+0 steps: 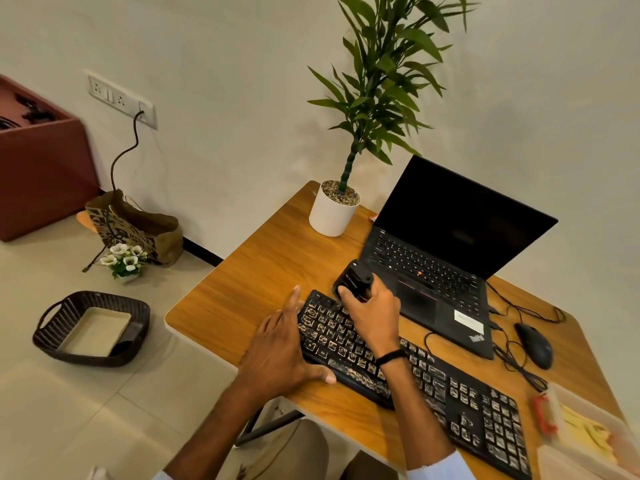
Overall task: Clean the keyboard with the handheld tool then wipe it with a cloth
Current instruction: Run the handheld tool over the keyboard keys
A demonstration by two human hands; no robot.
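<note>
Diagonally across the wooden table (pixel 263 271) lies the black keyboard (pixel 450 386), its left end far and its number pad near the right edge of the view. Pale specks and smears cover most of its keys. A mark on its near edge is too blurred to read.

The right hand (pixel 372 311) is clamped round a black handheld tool (pixel 353 275), fingers and thumb curled over its body. The tool's lower end meets the keyboard's far left corner. Small white lettering runs along the tool's side but cannot be made out. A dark band (pixel 391 356) circles that wrist.

The left hand (pixel 280 348) lies flat with fingers straight and close together, resting on the table against the keyboard's left end. Its thumb presses on the keyboard's near edge.

Just behind the keyboard stands an open black laptop (pixel 460 216) with a dark screen. The word "ThinkPad" (pixel 476 337) shows on its palm rest, beside a white sticker whose print is illegible. A black mouse (pixel 535 344) sits to the right of the laptop among dark cables. A potted plant (pixel 332 213) in a white pot stands at the table's far corner. At the near right a clear plastic container (pixel 588 434) holds something yellow.

On the floor to the left are a dark woven basket (pixel 48 336), a patterned paper bag (pixel 138 230) and a small bunch of white flowers (pixel 124 259).
</note>
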